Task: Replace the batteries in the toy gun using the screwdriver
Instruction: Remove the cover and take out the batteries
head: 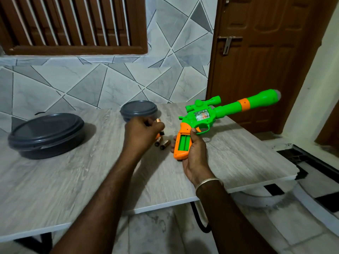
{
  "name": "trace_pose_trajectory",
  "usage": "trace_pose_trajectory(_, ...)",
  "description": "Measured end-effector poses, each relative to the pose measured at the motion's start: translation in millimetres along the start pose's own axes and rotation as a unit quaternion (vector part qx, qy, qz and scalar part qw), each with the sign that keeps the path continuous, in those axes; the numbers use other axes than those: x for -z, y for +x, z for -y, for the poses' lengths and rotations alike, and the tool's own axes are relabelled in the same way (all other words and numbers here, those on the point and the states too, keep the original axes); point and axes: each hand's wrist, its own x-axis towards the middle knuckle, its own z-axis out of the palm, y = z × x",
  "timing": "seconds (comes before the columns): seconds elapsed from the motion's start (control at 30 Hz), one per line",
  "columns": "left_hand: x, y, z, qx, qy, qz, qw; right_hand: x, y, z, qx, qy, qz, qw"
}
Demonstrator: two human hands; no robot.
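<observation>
My right hand (pixel 195 158) grips the orange handle of the green toy gun (pixel 216 114) and holds it above the table, barrel pointing up and right. The battery compartment (pixel 183 143) in the handle lies uncovered and looks empty. My left hand (pixel 142 133) hovers over the table with its fingers curled round a copper-topped battery (pixel 157 120). Two more batteries (pixel 162 143) lie on the table (pixel 73 180) between my hands. A third dark end shows just under my left hand. No screwdriver is in view.
A large dark grey lidded container (pixel 45 135) stands at the table's left. A smaller grey lidded one (pixel 138 110) sits at the back, just beyond my left hand. The table's right edge is near the gun, with a brown door (pixel 266 61) behind it.
</observation>
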Motion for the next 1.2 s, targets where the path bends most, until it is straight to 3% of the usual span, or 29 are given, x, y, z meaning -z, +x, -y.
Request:
trace_pose_trajectory(0.17, 13.7, 18.5, 32.5, 0.063, 0.200, 0.111, 0.971, 0.8, -3.7, 4.9, -0.012, -0.002, 0.018, 1.000)
trace_pose_trajectory(0.57, 1.5, 16.7, 44.7, 0.084, 0.253, 0.125, 0.956, -4.8, -13.7, 8.4, -0.008, -0.020, 0.021, 1.000)
trace_pose_trajectory(0.7, 1.4, 11.8, 43.3, 0.041, 0.235, 0.107, 0.965, -4.6, -16.1, 9.3, 0.000, -0.020, 0.021, 1.000)
trace_pose_trajectory(0.83, 6.2, 5.0, 33.5, -0.051, 0.125, 0.056, 0.989, -4.6, -19.2, 11.6, 0.008, -0.023, 0.027, 0.999)
trace_pose_trajectory(0.97, 13.6, -8.5, 25.0, -0.131, 0.072, 0.078, 0.986, -4.8, -19.5, 12.7, 0.005, -0.024, 0.025, 0.999)
trace_pose_trajectory(1.07, 17.8, -17.3, 22.4, -0.174, 0.111, 0.121, 0.971, -5.4, -19.3, 12.7, 0.003, -0.018, 0.023, 1.000)
trace_pose_trajectory(1.2, 12.1, -30.7, 21.1, -0.152, 0.224, 0.159, 0.949, -5.0, -18.8, 11.5, 0.008, -0.021, 0.017, 1.000)
